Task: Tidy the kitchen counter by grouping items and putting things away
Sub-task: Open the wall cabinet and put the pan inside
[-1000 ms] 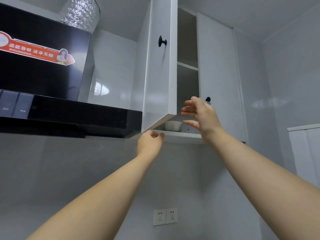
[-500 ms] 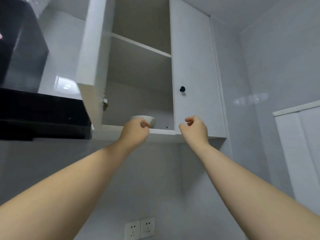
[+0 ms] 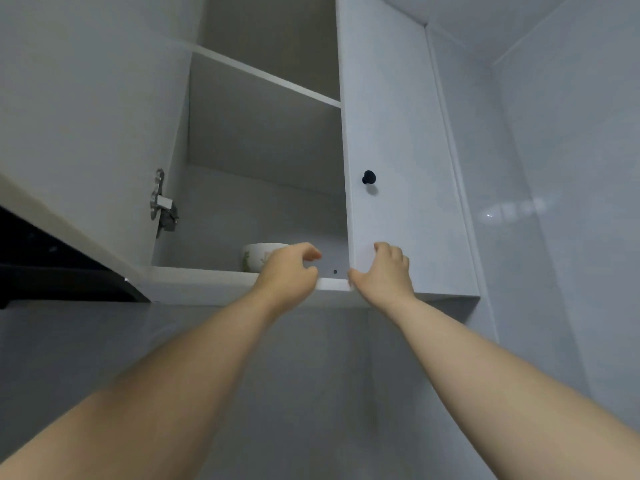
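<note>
Stowing seems underway at the cabinet (image 3: 207,277): left hand (image 3: 289,271) empty, loosely curled before its bowl (image 3: 256,256), right hand (image 3: 384,271) pinching the closed door's (image 3: 398,133) lower corner, likely to pull it open.

1. White wall cabinet (image 3: 207,282): left door (image 3: 86,116) stands open, metal hinge (image 3: 161,202) showing.
2. Small white ceramic bowl with green pattern (image 3: 256,258) sits on the bottom shelf.
3. Left hand (image 3: 289,268), fingers half-curled, holds nothing, just in front of the bowl.
4. Right hand (image 3: 384,268) grips the lower corner of the closed white right door (image 3: 398,133), below its black round knob (image 3: 369,177).
</note>
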The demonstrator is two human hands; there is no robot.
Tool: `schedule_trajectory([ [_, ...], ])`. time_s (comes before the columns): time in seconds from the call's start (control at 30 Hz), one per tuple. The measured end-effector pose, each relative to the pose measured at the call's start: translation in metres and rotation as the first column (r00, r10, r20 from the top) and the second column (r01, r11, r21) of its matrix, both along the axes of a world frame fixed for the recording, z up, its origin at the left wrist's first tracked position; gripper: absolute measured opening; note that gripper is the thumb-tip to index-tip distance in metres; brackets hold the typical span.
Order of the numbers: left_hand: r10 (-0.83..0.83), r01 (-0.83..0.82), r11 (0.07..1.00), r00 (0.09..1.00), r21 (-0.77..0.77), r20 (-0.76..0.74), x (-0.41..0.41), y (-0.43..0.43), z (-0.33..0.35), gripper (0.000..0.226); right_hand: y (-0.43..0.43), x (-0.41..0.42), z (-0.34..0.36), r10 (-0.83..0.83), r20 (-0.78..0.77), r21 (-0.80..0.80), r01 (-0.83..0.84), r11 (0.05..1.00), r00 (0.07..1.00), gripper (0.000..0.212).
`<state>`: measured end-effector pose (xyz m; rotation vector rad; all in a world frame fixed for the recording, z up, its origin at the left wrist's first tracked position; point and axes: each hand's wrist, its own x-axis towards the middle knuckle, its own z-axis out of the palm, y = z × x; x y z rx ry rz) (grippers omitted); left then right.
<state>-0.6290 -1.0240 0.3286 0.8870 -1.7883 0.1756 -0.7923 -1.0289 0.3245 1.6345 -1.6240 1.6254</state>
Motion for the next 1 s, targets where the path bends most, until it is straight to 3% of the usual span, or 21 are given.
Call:
schedule_trajectory([
  [0.2, 0.075, -0.073, 0.997, 0.996, -0.04, 0.054, -0.003, -0.015, 0.017, 0.038, -0.015, 0.009, 0.013, -0.124, 0.01, -0.009, 0.124, 0.992, 0.992, 0.086],
  [0.63, 0.169, -0.164, 0.985, 0.976, -0.046, 0.14, -0.025, -0.026, 0.023, 0.032, 0.026, -0.002, 0.012, -0.093, -0.017, -0.137, 0.09, 0.987, 0.996, 0.065],
  [0.83, -0.026, 0.023, 0.999, 0.996, 0.033, 0.088, -0.05, -0.032, 0.023, 0.036, 0.065, -0.025, -0.001, -0.028, 0.121, -0.304, 0.064, 0.951, 0.992, 0.036],
  [1.0, -0.273, 0.256, 0.96, 0.947, 0.112, 0.169, -0.092, -0.031, 0.007, 0.053, 0.082, -0.04, -0.015, 0.017, 0.251, -0.446, 0.1, 0.889, 0.968, 0.015],
])
